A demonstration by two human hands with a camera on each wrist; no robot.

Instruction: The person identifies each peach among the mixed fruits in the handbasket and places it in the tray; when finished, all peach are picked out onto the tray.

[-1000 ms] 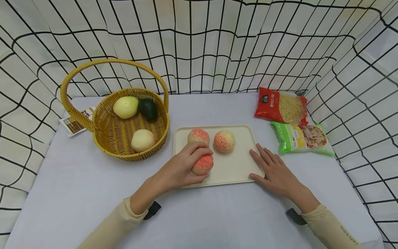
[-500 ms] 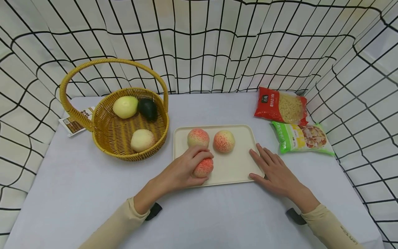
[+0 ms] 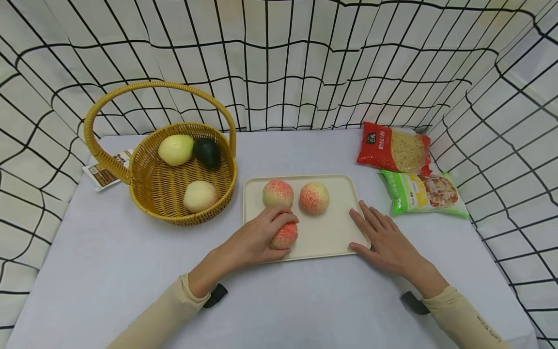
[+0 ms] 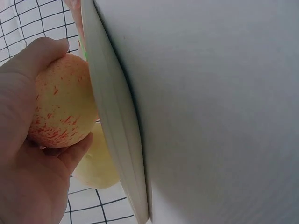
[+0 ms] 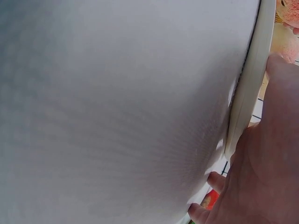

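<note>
My left hand (image 3: 258, 238) grips a red-speckled peach (image 3: 285, 236) at the front left of a cream tray (image 3: 327, 240). In the left wrist view the thumb and fingers curl round this peach (image 4: 67, 102), close to the tray's rim (image 4: 114, 116). Two more peaches lie on the tray behind it, one at the left (image 3: 278, 193) and one near the middle (image 3: 314, 198). My right hand (image 3: 385, 240) rests at the tray's right edge, its fingers straight and spread. The right wrist view has its thumb (image 5: 275, 63) at the tray's rim (image 5: 250, 88).
A yellow wicker basket (image 3: 152, 194) at the left holds a lemon-like yellow fruit (image 3: 176, 150), a dark green avocado (image 3: 207, 153) and a pale peach (image 3: 200, 197). A packet (image 3: 102, 175) lies beside it. Red (image 3: 394, 148) and green (image 3: 425, 193) food bags lie right. Black netting surrounds the table.
My left hand has shifted slightly towards the tray's front edge with the peach, apart from the peach behind it. Over the last half second it barely moves. The right hand stays still.
</note>
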